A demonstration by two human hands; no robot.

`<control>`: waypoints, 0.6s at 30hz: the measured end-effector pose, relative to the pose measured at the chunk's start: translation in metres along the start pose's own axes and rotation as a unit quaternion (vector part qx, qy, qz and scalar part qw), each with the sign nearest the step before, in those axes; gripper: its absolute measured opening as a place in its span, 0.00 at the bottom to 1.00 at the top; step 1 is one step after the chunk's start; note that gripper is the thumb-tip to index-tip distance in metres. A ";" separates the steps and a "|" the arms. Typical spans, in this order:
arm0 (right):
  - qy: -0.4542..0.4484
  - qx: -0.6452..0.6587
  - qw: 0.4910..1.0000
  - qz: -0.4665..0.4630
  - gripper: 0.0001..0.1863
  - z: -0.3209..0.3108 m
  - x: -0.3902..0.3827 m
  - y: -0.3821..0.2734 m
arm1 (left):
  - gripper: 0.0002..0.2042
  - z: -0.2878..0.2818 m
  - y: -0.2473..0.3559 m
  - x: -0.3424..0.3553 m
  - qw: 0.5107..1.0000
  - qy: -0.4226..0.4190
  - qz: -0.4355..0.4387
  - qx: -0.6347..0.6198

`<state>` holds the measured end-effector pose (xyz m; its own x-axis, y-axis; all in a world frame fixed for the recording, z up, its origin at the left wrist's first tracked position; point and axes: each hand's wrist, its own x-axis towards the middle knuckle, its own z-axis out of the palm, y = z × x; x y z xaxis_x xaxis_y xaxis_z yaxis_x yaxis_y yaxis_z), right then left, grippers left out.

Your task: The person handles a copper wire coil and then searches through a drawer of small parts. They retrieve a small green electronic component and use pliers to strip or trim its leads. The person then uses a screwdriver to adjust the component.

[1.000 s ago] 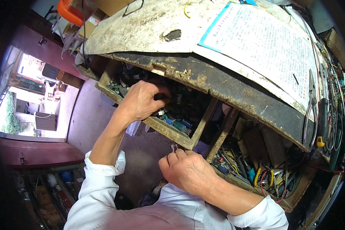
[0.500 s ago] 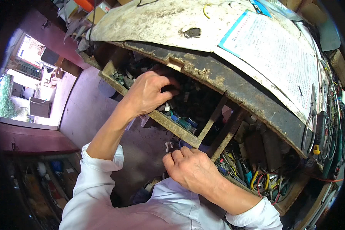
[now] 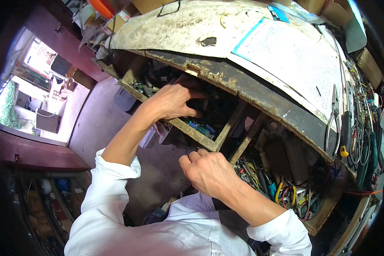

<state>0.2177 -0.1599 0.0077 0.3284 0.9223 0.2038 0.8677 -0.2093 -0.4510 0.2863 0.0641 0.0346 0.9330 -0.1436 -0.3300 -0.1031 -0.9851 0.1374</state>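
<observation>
White cloth covers our torso at six o'clock, as seen from the view's centre. At five o'clock our right hand [image 3: 211,173] is loosely curled; we cannot tell whether it grips anything. At eleven o'clock our left hand [image 3: 175,101] reaches into a wooden drawer [image 3: 194,135], thumb apart from fingers, fingertips lost in shadow, any hold unclear. Small parts lie there, blue-green cylinders [image 3: 200,128] near the front. We judge the search under way: drawer open, nothing visibly lifted clear. At four o'clock, yellow-handled pliers [image 3: 293,195] fill a second compartment; beyond, at two, a printed sheet [image 3: 292,59] covers the worn benchtop [image 3: 170,32].
</observation>
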 end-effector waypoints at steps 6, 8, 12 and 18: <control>0.043 0.004 0.999 -0.005 0.10 0.005 -0.001 0.002 | 0.19 0.018 -0.018 -0.001 0.990 0.121 0.040 -0.052; 0.040 0.000 0.999 -0.002 0.10 0.006 -0.002 0.002 | 0.16 0.020 -0.018 -0.003 0.985 0.150 0.036 -0.072; 0.034 -0.003 0.999 0.004 0.11 0.005 -0.003 0.004 | 0.14 0.015 -0.014 -0.006 0.986 0.145 -0.028 -0.082; 0.034 0.002 0.999 0.011 0.13 0.007 -0.002 0.004 | 0.12 0.022 -0.013 -0.012 0.952 0.302 -0.003 -0.043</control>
<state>0.2179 -0.1603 -0.0006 0.3731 0.8927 0.2528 0.8579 -0.2283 -0.4603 0.2690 0.0766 0.0166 0.9643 -0.0327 0.2629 -0.0936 -0.9704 0.2225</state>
